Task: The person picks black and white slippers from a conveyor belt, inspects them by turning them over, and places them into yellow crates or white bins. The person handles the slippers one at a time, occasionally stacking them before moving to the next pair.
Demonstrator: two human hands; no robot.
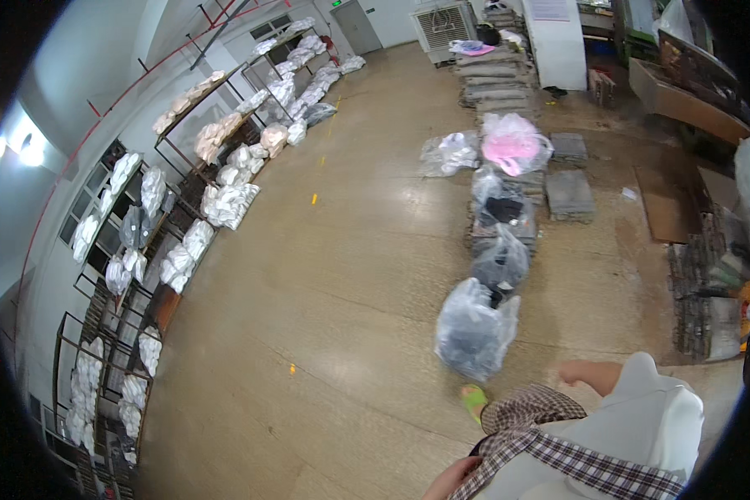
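My right hand (572, 372) reaches out from a white sleeve at the lower right, over the floor. Its fingers are too small and blurred to read, and I make out nothing in it. Nearest to it stands a clear plastic bag (477, 329) with dark contents. At the lower edge, my left hand (452, 479) is partly cut off beside the checked cloth (529, 408) around my body; its fingers are not clear. A green sandal (473, 400) shows on my foot, just short of the bag.
A row of bagged bundles and grey stacks (496, 83) runs away from me, with a pink bundle (512, 150) on it. Racks of white bundles (229, 204) line the left wall. Grey stacks (708, 325) and a brown board (671, 204) are at right; an air cooler (444, 33) stands far off.
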